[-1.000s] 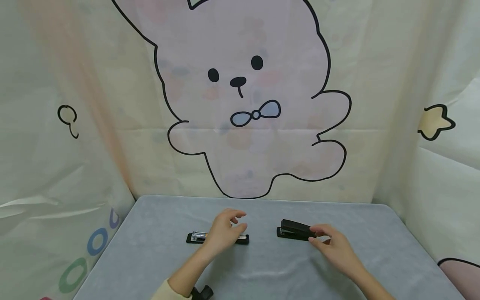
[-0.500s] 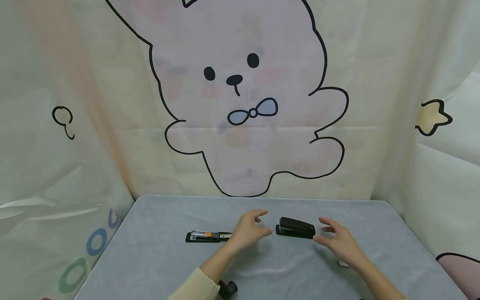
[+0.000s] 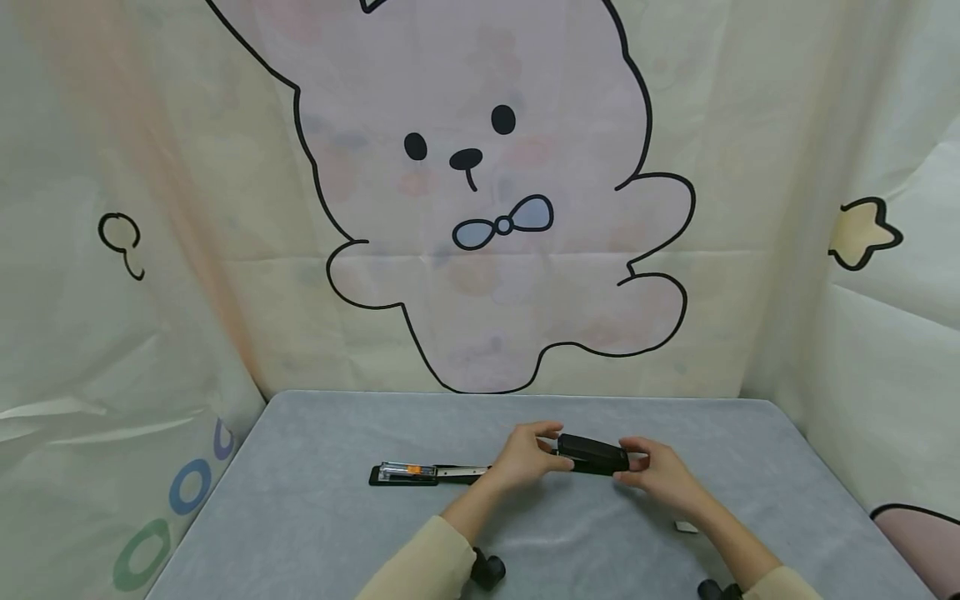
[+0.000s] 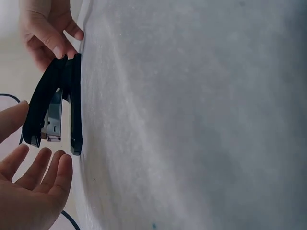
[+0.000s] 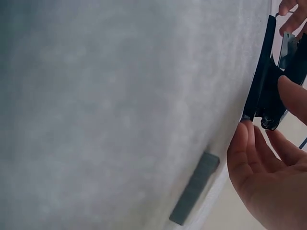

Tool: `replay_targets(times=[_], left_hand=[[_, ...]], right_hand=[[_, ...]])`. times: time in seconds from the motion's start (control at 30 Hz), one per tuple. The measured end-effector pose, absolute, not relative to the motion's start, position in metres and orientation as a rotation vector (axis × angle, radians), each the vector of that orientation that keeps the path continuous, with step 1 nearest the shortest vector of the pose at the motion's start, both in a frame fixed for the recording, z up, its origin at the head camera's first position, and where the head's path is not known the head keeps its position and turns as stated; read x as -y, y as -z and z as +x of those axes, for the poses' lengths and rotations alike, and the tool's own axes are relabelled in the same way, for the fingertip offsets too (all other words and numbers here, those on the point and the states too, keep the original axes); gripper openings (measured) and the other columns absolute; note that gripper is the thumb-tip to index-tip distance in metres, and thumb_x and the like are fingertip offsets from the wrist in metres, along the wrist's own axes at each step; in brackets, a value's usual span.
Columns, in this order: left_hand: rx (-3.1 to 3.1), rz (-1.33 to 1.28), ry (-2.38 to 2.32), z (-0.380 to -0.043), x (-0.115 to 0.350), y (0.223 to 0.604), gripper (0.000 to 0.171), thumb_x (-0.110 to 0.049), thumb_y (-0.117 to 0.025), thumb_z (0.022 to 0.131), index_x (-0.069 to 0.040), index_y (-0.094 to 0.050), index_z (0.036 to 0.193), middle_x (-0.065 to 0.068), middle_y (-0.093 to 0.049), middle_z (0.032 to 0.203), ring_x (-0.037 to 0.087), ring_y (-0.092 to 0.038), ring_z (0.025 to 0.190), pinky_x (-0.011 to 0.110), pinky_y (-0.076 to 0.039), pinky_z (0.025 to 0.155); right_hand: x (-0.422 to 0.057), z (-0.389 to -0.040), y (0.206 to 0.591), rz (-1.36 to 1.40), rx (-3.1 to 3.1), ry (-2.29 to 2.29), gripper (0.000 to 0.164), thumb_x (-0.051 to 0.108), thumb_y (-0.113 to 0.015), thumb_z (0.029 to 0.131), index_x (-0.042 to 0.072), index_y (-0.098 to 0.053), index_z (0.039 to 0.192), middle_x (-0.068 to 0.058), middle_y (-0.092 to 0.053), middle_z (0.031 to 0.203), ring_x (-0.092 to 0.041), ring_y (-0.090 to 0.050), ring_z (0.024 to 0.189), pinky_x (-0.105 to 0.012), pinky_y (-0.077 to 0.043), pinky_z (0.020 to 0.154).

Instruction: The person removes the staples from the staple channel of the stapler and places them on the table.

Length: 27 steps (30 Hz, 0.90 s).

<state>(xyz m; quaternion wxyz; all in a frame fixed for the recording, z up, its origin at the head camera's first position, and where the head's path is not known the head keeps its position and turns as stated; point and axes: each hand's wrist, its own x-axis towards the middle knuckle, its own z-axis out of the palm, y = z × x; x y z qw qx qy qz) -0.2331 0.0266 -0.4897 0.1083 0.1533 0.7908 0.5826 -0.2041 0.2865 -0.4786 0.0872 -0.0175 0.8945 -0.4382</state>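
Observation:
A black stapler (image 3: 592,454) stands on the cloth-covered table, its jaws apart at the front, as the left wrist view shows. My right hand (image 3: 660,475) is at its rear end, thumb on the side of the upper arm and fingertips against the back of the base. Around the front end is my left hand (image 3: 521,458), thumb by the upper arm (image 4: 38,112) and fingers spread; a gap shows between those fingers and the stapler. Left of it lies a long, flat black item (image 3: 420,473) with a metal rail and a clear, orange-marked part, partly hidden by my left hand.
A small grey bar (image 5: 196,189), like a strip of staples, lies on the table near my right forearm. The pale blue-grey tablecloth (image 3: 322,533) reaches back to a curtain (image 3: 480,333) with a cartoon drawing.
My left hand has moved right, from over the flat item to the stapler's front. My right hand drew off the stapler's rear, then came back to it. The grey bar came into view.

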Motion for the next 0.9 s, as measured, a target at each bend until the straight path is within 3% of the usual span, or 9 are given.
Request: replay_targets(times=[0.2,0.4,0.57,0.9], left_hand=[[-2.297,0.402,-1.814,-0.235,-0.034,0.492,0.053,-0.002,-0.087,0.083,-0.002,-0.070,0.133,0.002,-0.070,0.114,0.014,-0.068,0.095,0.031,-0.056,0.071],[-2.311,0.397,-1.867,-0.237,-0.036,0.495,0.038,0.007,-0.083,0.083,0.000,-0.076,0.119,0.001,-0.073,0.104,0.011,-0.070,0.089,0.029,-0.058,0.070],[-2.311,0.374,-1.873,-0.234,-0.036,0.492,0.034,0.008,-0.084,0.082,-0.003,-0.078,0.113,-0.001,-0.075,0.098,0.009,-0.070,0.085,0.027,-0.057,0.070],[-2.250,0.455,-1.866,-0.225,-0.025,0.483,0.033,0.008,-0.082,0.084,-0.004,-0.078,0.114,-0.002,-0.076,0.098,0.009,-0.069,0.086,0.028,-0.057,0.072]], right_hand=[[-0.287,-0.207,0.482,-0.078,-2.686,1.309,0.059,0.008,-0.082,0.089,-0.009,-0.058,0.139,-0.029,-0.061,0.134,-0.028,-0.067,0.103,-0.039,-0.057,0.078],[-0.290,-0.208,0.485,-0.077,-2.695,1.307,0.047,0.007,-0.080,0.092,-0.003,-0.064,0.135,-0.023,-0.065,0.131,-0.027,-0.066,0.103,-0.038,-0.056,0.076],[-0.292,-0.205,0.481,-0.061,-2.684,1.315,0.045,0.008,-0.081,0.091,-0.002,-0.066,0.133,-0.020,-0.067,0.129,-0.026,-0.067,0.102,-0.039,-0.056,0.076],[-0.293,-0.194,0.469,-0.065,-2.653,1.345,0.048,0.013,-0.084,0.089,0.002,-0.068,0.133,-0.014,-0.068,0.127,-0.021,-0.068,0.095,-0.040,-0.055,0.075]])
